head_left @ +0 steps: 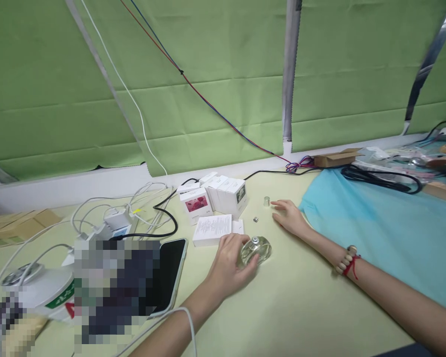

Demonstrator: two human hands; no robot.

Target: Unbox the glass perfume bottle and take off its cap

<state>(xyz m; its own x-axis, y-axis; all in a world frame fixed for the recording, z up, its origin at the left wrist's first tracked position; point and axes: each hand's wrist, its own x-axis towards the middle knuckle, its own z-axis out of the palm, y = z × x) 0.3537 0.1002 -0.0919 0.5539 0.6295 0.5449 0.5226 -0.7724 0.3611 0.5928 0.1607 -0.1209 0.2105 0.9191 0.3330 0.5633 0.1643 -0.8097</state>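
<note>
My left hand is closed round the side of a clear glass perfume bottle, which stands on the table with its spray top bare. A small clear cap stands behind the bottle. My right hand is beside that cap, fingers apart and stretched toward it. Whether a fingertip touches the cap I cannot tell. Between the cap and the bottle lies a tiny silver metal piece. A white printed carton lies flat just behind my left hand.
Several white boxes stand at the back. On the left are a phone, tangled cables and a white bottle; part there is blurred out. Blue sheeting covers the right, with a coiled black cable behind.
</note>
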